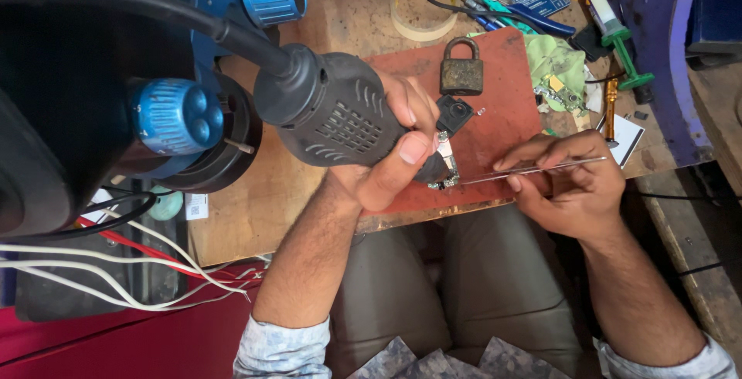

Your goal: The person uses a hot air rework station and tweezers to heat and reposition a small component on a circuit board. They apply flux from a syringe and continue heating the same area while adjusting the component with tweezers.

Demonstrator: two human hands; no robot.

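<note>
My left hand (pixel 390 151) grips the dark grey handle of a hot-air gun (pixel 332 108), whose nozzle points down at a small circuit board (pixel 447 164) on the reddish mat (pixel 502 108). A black cable runs from the gun's rear to the upper left. My right hand (pixel 568 178) pinches thin metal tweezers (pixel 533 169), with their tips reaching left to the board's edge. The board itself is partly hidden by the gun and my thumb.
A brass padlock (pixel 461 68) and a small black part (pixel 454 111) lie on the mat. A tape roll (pixel 421 8), green syringe (pixel 614 27), green cloth (pixel 558 62) and several tools crowd the far bench. A blue-knobbed machine (pixel 174 116) and loose wires (pixel 116 263) stand left.
</note>
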